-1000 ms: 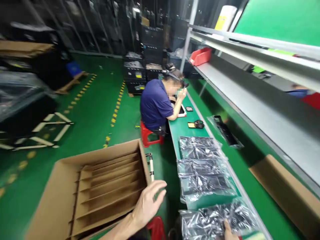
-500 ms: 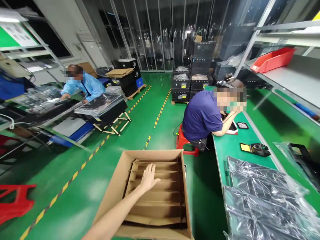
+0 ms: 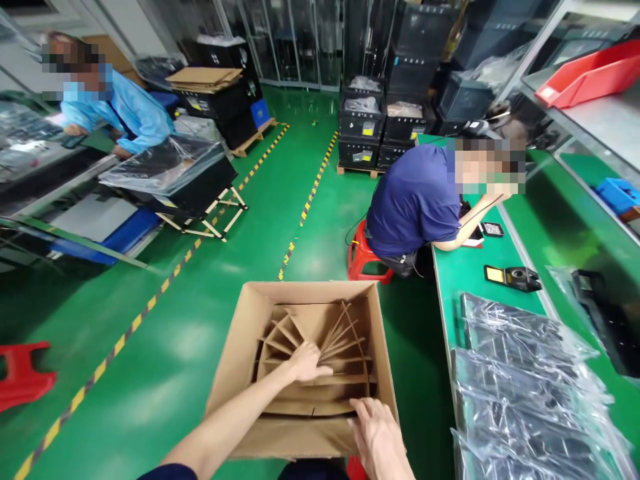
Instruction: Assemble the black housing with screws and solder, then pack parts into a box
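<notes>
An open cardboard box (image 3: 230, 347) stands in front of me with a slotted cardboard divider (image 3: 300, 407) inside. My left hand (image 3: 306, 363) is in the middle of the box, its fingers closed on the divider and the thumb out to the right. Around it the far strips are bent and fan out, drawn in toward the hand. My right hand (image 3: 375, 430) is at the near right corner, fingers bent over the near end of the divider. Its fingertips are partly hidden.
A co-worker (image 3: 410, 190) sits on a red stool (image 3: 365, 257) beside the green-topped bench (image 3: 447, 280), where several plastic-wrapped dark panels (image 3: 525, 387) lie. Another person (image 3: 125, 110) works at the left, near a wrapped black crate (image 3: 175, 173). A red stool (image 3: 25, 373) stands left.
My left hand has gone from spread over the divider to closed on it, and the strips have bent out of line. My right hand has come in at the near right corner.
</notes>
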`<control>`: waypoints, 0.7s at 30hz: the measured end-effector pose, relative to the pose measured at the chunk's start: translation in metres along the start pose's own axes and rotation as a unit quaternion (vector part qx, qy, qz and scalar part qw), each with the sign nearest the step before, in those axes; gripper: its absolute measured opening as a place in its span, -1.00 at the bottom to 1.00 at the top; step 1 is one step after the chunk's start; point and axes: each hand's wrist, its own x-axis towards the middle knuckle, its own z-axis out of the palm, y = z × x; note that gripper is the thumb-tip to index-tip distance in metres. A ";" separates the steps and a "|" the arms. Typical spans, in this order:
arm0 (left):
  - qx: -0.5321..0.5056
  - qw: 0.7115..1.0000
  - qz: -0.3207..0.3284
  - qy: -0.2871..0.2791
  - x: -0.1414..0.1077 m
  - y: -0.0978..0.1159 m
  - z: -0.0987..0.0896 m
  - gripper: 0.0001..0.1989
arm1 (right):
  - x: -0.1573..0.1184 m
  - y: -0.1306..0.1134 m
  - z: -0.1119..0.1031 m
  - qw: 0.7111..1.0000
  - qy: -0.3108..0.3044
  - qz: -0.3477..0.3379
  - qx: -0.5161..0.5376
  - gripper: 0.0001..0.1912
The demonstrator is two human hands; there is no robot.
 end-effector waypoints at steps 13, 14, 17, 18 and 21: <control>0.174 0.982 0.050 0.045 -0.041 -0.016 0.110 0.05 | 0.008 -0.008 -0.008 0.992 -0.010 0.103 -0.067 -0.81; 0.189 0.979 0.046 0.059 -0.041 -0.016 0.109 -0.07 | 0.008 -0.009 -0.008 0.992 -0.010 0.112 -0.065 -0.83; 0.224 0.967 0.045 0.114 -0.032 -0.020 0.101 -0.33 | 0.007 -0.011 -0.006 0.990 -0.014 0.126 -0.057 -0.87; 0.229 0.963 0.048 0.135 -0.026 -0.023 0.096 -0.41 | 0.006 -0.011 -0.005 0.990 -0.015 0.126 -0.055 -0.87; 0.225 0.951 0.066 0.200 -0.005 -0.036 0.073 -0.60 | 0.003 -0.012 -0.004 0.992 -0.014 0.113 -0.051 -0.85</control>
